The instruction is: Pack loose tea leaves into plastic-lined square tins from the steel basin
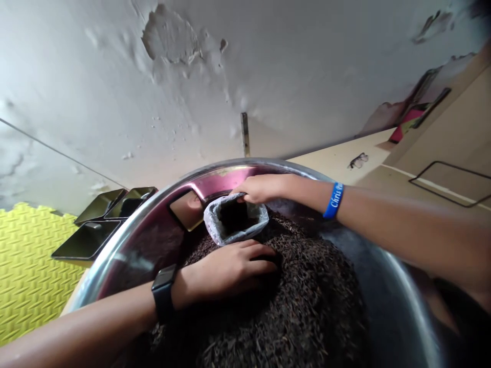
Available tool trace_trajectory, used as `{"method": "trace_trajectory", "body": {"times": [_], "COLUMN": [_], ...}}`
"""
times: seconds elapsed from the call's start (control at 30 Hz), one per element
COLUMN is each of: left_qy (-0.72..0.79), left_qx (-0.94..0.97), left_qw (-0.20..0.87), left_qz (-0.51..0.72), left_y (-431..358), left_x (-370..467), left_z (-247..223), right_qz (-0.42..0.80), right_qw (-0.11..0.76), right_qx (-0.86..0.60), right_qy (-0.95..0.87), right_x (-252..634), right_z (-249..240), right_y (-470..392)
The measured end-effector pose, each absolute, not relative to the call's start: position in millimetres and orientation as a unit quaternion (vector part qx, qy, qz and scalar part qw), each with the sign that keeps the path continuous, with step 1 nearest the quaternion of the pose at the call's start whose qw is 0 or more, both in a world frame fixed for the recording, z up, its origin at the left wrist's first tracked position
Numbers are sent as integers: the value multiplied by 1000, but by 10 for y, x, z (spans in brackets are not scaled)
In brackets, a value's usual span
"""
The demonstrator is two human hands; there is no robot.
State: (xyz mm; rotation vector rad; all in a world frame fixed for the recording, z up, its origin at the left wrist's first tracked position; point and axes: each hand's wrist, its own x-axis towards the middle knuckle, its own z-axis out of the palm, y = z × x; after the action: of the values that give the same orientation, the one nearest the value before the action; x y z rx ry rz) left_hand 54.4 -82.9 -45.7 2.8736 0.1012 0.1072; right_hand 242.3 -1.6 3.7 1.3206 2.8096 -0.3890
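Observation:
A plastic bag point(215, 225), pale with its mouth spread wide, stands in a large metal basin point(264, 162) and has dark leaf-like bits inside. My right hand point(261, 190) pinches the bag's far rim. Just in front of the bag, my left hand point(233, 266) lies palm down on a heap of dark, dry, loose bits that look like tea leaves point(307, 286). Its fingers are slightly apart, and the fingertips sink into the heap, partly hidden. Close to the bag on the left, a shiny rectangular surface point(187, 209) with dark edges shows against the basin's pinkish inner wall.
Several dark open rectangular containers point(90, 237) sit left of the basin by a yellow textured foam mat point(30, 255). Behind rises a wall point(268, 71) with peeling paint. Eyeglasses point(358, 161) lie on a pale surface beyond the basin, near a cardboard-coloured panel point(456, 138) at right.

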Motion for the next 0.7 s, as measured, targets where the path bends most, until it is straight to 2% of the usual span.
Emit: {"method": "trace_trajectory", "body": {"times": [0.17, 0.4, 0.57, 0.7], "left_qy": [19, 35, 111, 147], "left_qx": [992, 993, 981, 979], "left_qw": [123, 103, 52, -23], "left_qz": [29, 48, 151, 142], "left_y": [-826, -731, -428, -262], "left_x": [541, 501, 379, 317], "left_z": [-398, -305, -263, -269], "right_qz": [-66, -115, -146, -158], "right_qw": [-47, -161, -168, -158], "right_qx": [357, 365, 367, 392], "right_qy": [931, 910, 903, 892], "right_x": [2475, 2569, 2558, 2540], "right_z": [-39, -247, -271, -277], "right_y": [136, 261, 247, 248]}}
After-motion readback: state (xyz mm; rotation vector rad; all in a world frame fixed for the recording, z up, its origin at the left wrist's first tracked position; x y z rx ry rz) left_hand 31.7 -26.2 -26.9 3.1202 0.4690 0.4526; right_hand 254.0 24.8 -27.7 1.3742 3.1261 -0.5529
